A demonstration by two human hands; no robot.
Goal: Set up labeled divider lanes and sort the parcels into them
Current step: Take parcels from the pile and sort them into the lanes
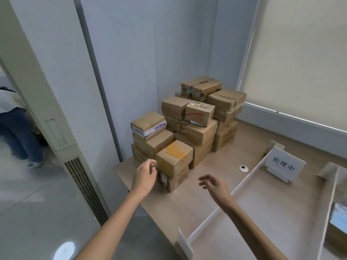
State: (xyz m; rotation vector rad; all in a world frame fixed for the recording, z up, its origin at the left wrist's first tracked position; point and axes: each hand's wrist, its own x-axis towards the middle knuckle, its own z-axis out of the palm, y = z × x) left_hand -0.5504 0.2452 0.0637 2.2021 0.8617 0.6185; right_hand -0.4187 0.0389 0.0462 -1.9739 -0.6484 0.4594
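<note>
The left grip [146,175] and right grip [214,184] hover loosely curled, holding nothing, either side of the front yellow-taped brown cardboard parcel [174,156].

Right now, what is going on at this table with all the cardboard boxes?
A person reaches toward the yellow-taped parcel at the front of the parcel pile on the wooden table. The left hand and the right hand flank it, gripping nothing. To the right, white dividers form lanes; a 处理中 sign stands in one.
</note>
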